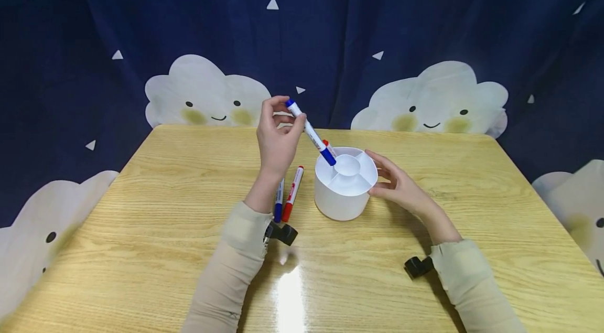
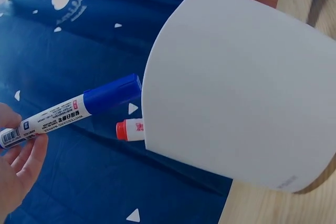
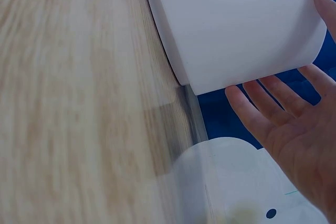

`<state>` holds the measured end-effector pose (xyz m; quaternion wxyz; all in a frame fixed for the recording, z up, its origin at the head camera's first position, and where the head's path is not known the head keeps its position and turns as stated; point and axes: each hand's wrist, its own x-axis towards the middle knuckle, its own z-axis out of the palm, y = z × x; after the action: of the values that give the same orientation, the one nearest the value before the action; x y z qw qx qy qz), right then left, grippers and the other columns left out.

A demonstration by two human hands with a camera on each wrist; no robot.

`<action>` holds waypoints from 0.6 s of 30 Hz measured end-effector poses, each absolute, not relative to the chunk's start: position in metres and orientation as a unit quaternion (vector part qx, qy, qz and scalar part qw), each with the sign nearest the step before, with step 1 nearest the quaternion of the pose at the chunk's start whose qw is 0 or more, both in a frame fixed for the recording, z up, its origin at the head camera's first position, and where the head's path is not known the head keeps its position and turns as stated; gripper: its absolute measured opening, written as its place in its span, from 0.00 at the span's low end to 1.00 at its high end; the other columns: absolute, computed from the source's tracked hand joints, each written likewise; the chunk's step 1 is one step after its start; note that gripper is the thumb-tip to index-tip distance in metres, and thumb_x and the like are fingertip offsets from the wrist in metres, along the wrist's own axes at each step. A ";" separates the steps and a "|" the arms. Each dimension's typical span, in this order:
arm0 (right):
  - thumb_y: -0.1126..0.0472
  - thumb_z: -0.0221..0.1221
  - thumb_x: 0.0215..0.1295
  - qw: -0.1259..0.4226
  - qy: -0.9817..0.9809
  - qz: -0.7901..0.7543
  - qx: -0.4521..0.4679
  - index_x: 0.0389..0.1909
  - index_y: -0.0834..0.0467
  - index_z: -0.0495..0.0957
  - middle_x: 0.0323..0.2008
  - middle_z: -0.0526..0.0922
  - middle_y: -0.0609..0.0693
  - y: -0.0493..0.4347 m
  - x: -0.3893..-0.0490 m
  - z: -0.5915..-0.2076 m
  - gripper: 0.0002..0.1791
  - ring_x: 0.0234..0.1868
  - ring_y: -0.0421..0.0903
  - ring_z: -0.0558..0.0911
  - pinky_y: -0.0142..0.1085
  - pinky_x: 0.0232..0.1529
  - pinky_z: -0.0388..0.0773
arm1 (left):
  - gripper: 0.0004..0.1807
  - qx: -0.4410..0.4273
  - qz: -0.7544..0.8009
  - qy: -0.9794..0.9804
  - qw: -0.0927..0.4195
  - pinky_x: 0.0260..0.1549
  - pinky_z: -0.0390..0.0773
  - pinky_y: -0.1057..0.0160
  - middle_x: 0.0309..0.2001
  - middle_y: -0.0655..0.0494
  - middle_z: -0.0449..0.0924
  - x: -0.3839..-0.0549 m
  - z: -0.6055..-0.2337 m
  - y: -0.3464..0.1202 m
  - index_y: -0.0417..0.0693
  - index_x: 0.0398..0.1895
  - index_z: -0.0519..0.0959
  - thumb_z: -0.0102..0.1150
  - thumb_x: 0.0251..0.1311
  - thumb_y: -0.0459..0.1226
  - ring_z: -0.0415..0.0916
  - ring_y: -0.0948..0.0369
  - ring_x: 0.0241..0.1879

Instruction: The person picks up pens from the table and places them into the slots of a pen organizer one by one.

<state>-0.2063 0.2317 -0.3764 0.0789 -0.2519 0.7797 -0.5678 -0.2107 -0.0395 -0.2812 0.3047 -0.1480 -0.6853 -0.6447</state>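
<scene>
My left hand [image 1: 277,140] pinches a blue-capped whiteboard marker [image 1: 310,132] near its upper end. The marker slants down to the right, cap lowest, over the left part of a round white pen holder [image 1: 341,202]. In the left wrist view the blue cap [image 2: 113,96] is right by the rim. The holder stands upright, with a round middle cup and dividers around it. A red marker [image 1: 330,148] stands in its back left compartment. My right hand [image 1: 401,189] holds the holder's right side, thumb [image 3: 326,6] and fingers spread around the wall.
Left of the holder, a red marker [image 1: 293,194] and a blue marker [image 1: 279,202] lie side by side on the wooden table [image 1: 165,217], partly behind the left wrist. A dark blue curtain [image 1: 321,34] with clouds hangs behind the table's back edge.
</scene>
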 end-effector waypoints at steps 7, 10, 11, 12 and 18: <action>0.68 0.60 0.55 0.077 0.779 -0.568 -0.254 0.69 0.51 0.51 0.61 0.63 0.55 0.232 -0.208 -0.377 0.43 0.55 0.41 0.70 0.35 0.51 0.73 | 0.21 -0.169 -0.639 -0.691 0.293 0.31 0.79 0.66 0.39 0.42 0.70 -0.209 -0.285 -0.032 0.33 0.49 0.65 0.59 0.52 0.27 0.75 0.51 0.33; 0.68 0.60 0.55 0.078 0.777 -0.570 -0.255 0.69 0.51 0.51 0.61 0.63 0.55 0.232 -0.207 -0.378 0.43 0.55 0.41 0.70 0.35 0.51 0.73 | 0.22 -0.183 -0.633 -0.697 0.283 0.32 0.79 0.64 0.39 0.44 0.71 -0.216 -0.295 -0.030 0.37 0.49 0.66 0.61 0.51 0.29 0.76 0.54 0.33; 0.68 0.60 0.55 0.079 0.777 -0.571 -0.255 0.69 0.51 0.50 0.61 0.63 0.55 0.232 -0.207 -0.378 0.43 0.55 0.41 0.70 0.35 0.51 0.73 | 0.22 -0.189 -0.629 -0.699 0.282 0.32 0.79 0.64 0.39 0.44 0.71 -0.219 -0.298 -0.030 0.38 0.49 0.67 0.62 0.50 0.29 0.76 0.55 0.33; 0.68 0.60 0.55 0.079 0.776 -0.571 -0.255 0.69 0.51 0.51 0.61 0.63 0.55 0.232 -0.207 -0.378 0.43 0.55 0.41 0.70 0.35 0.51 0.73 | 0.22 -0.194 -0.625 -0.702 0.282 0.32 0.79 0.64 0.38 0.45 0.71 -0.221 -0.300 -0.029 0.38 0.48 0.67 0.62 0.50 0.30 0.76 0.56 0.33; 0.68 0.60 0.55 0.078 0.777 -0.570 -0.257 0.69 0.51 0.50 0.61 0.63 0.55 0.232 -0.207 -0.378 0.43 0.55 0.41 0.70 0.34 0.51 0.73 | 0.20 -0.213 -0.609 -0.708 0.286 0.29 0.79 0.66 0.38 0.47 0.71 -0.221 -0.308 -0.026 0.38 0.45 0.68 0.63 0.48 0.29 0.76 0.59 0.31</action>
<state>-0.2072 0.2322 -0.3775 0.0785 -0.2566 0.7765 -0.5701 -0.2215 -0.0258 -0.3075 0.2857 -0.2130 -0.7082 -0.6095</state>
